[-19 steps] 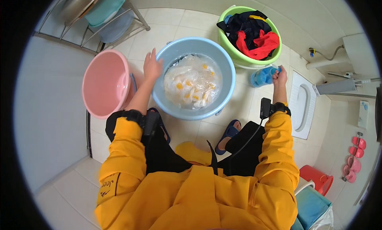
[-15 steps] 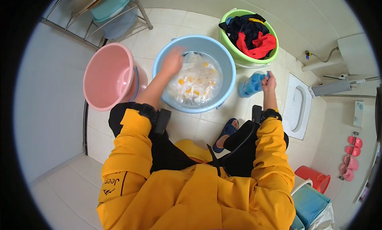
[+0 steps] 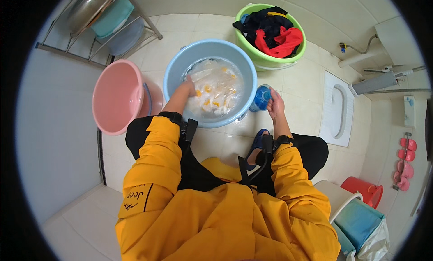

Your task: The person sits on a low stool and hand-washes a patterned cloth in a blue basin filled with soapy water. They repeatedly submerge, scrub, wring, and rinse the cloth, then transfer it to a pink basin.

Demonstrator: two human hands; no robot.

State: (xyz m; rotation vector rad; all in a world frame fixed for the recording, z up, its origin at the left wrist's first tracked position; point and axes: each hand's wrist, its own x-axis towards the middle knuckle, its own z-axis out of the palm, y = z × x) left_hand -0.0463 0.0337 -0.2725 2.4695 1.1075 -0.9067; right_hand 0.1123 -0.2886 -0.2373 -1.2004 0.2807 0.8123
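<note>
Bottle (image 3: pixel 261 98) nearer basin (image 3: pixel 246 76) in curled right fingers (image 3: pixel 271 107); left fingers (image 3: pixel 191 86), hold unclear; sleeve lettering (image 3: pixel 136 193)

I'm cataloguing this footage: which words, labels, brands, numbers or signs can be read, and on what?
Yellow jacket's left sleeve: dark lettering, clear enough to notice; its wording is not copied here.
Blue bottle: any label is too small and blurred to read.
Elsewhere: no legible text.

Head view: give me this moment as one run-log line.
left hand: in blue bucket, at wet white laundry | right hand: gripping blue bottle beside blue bucket | green bucket: dark and red clothes
</note>
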